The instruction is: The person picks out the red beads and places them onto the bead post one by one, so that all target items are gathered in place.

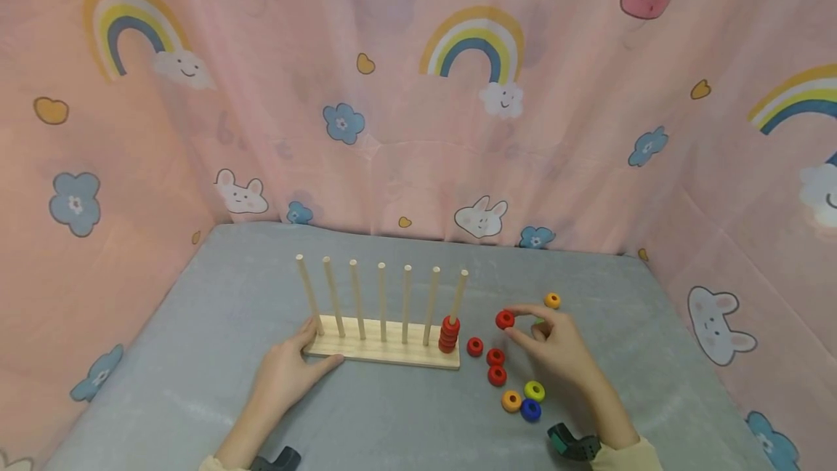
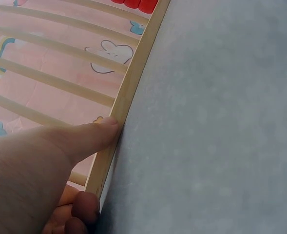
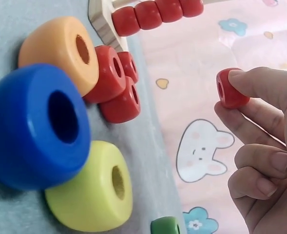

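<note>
A wooden peg board (image 1: 384, 349) with a row of upright pegs stands on the grey cloth. My left hand (image 1: 282, 373) grips its left end, the thumb (image 2: 95, 139) along the front edge and the other fingers round the end. On the rightmost pegs' last one sits a stack of red beads (image 1: 448, 336); the other pegs are bare. To the right of the board, my right hand (image 1: 564, 347) pinches a red bead (image 3: 233, 90) between thumb and fingertips, raised above the cloth. Its other fingers are curled in loosely.
Loose red beads (image 1: 497, 376) lie right of the board. Nearer me are an orange bead (image 3: 55, 51), a blue bead (image 3: 26, 131) and a yellow-green bead (image 3: 85, 200). A green bead (image 3: 165, 225) and another orange bead (image 1: 552, 307) lie by the right hand. A pink curtain (image 1: 392, 180) hangs behind.
</note>
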A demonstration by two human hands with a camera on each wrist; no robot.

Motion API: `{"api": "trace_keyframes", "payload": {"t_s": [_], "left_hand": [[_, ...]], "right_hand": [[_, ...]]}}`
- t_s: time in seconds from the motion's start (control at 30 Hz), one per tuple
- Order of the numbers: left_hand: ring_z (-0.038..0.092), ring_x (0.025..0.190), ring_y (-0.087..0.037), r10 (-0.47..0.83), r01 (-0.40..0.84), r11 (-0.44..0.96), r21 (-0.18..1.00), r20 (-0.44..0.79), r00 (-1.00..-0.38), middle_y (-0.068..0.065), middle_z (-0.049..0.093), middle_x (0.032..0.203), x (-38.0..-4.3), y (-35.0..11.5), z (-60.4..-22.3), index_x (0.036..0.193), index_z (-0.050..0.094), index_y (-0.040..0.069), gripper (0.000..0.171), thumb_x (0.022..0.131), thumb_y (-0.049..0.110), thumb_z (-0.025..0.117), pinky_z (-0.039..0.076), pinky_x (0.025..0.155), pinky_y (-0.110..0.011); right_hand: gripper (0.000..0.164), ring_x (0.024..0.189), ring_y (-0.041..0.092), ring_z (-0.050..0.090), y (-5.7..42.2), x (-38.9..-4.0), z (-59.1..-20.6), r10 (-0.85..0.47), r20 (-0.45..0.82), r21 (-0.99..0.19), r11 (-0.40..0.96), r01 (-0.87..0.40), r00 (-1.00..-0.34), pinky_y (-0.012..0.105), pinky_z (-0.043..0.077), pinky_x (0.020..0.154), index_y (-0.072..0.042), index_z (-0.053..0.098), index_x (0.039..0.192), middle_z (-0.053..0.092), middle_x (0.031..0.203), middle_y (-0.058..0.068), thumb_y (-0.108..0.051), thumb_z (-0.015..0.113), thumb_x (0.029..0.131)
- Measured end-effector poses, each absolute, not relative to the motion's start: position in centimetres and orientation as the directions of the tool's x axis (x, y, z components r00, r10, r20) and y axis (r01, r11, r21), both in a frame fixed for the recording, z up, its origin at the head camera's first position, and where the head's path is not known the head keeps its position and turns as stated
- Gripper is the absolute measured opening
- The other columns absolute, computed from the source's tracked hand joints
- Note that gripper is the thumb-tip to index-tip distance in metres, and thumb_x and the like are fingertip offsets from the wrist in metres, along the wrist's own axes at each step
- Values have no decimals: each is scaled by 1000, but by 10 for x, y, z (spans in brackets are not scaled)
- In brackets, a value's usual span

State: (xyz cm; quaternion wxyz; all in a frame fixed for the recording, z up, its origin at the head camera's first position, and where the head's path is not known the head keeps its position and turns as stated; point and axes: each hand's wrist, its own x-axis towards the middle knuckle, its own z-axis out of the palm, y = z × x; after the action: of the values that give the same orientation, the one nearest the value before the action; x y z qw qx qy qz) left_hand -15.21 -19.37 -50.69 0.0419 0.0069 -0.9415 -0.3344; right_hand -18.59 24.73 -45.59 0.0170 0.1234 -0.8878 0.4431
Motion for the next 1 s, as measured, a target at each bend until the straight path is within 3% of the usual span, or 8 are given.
{"api": "trace_keyframes", "payload": {"t_s": [0.63,1.0], "left_hand": [[57,136,-46,-36,22,778,628,80,-996,-21,52,155,-153,-194,-507,149,56,-4,89,86,49,88,54,101,-60],[58,134,-46,-38,21,779,627,81,-996,-21,53,155,-153,-195,-508,149,56,-4,89,85,50,88,56,98,-59]], "right_hand": [[30,44,1,22,233,-196,-439,-235,303,-705,596,-383,-924,23,24,41,-13,78,122,27,52,-14,-17,85,92],[28,44,1,23,218,-200,-425,-216,329,-747,535,-393,-919,23,23,43,-13,78,121,32,56,-8,-16,83,94]]}}
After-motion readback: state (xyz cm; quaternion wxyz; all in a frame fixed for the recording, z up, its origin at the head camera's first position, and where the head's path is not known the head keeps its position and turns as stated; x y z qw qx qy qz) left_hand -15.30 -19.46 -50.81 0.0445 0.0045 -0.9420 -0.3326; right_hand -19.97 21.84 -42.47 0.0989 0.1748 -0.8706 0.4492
